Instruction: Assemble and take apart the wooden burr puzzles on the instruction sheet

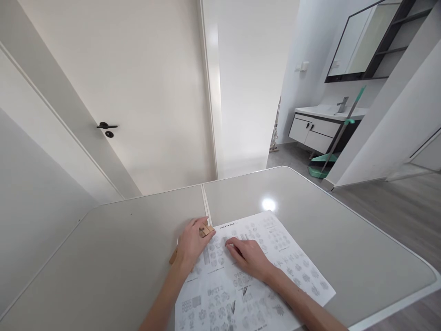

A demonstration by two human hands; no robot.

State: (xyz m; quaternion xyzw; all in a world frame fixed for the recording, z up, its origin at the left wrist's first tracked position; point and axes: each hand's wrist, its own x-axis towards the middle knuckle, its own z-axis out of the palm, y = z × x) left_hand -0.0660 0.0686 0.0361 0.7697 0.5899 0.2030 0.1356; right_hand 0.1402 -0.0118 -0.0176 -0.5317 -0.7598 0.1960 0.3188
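My left hand [191,241] is closed around small wooden puzzle pieces [206,229], with light wood showing between thumb and fingers. More wooden pieces [173,255] peek out under its left side, mostly hidden by the hand. A large white printed sheet [215,317] with rows of grey diagrams lies flat on the table, and the left hand is at its upper left edge. On the upper middle of this sheet rests my right hand [250,257], its fingers curled and the thumb close to the index finger. Nothing shows between them.
The grey table [124,266] has a pale seam [205,202] and a white rim. A closed door [148,92] and white wall stand beyond it. At the back right are a sink cabinet [315,128], a mirror [361,39] and a green dustpan [319,172].
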